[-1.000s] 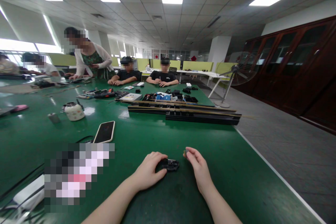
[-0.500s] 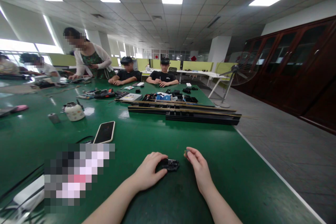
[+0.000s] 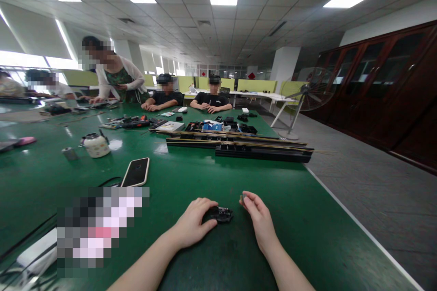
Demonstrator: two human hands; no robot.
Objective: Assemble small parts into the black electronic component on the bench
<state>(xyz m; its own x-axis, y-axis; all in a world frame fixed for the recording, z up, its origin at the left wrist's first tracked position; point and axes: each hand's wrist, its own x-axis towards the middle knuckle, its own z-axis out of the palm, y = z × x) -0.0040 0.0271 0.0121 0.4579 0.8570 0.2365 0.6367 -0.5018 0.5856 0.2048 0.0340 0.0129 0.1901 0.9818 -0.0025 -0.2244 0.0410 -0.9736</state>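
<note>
A small black device with exposed inner parts (image 3: 222, 215) lies on the green table (image 3: 191, 177). My left hand (image 3: 194, 219) is closed around its left end, thumb on the near side and fingers on the far side. To the right, apart from the device, my right hand (image 3: 258, 216) pinches a small greyish piece (image 3: 243, 198) between thumb and fingertips. That piece is too small to name, and the fingers partly cover it.
Long black rails (image 3: 262, 153) with thin brass-coloured rods lie across the table ahead. A phone (image 3: 136, 172), a white pot (image 3: 96, 145) and a grey cylinder (image 3: 69, 153) stand to the left, near cables and a white power strip (image 3: 37, 250). Several people sit or stand beyond.
Both of my hands keep almost the same place and grip. The phone's screen shows slightly differently. The standing person across the table has shifted a little.
</note>
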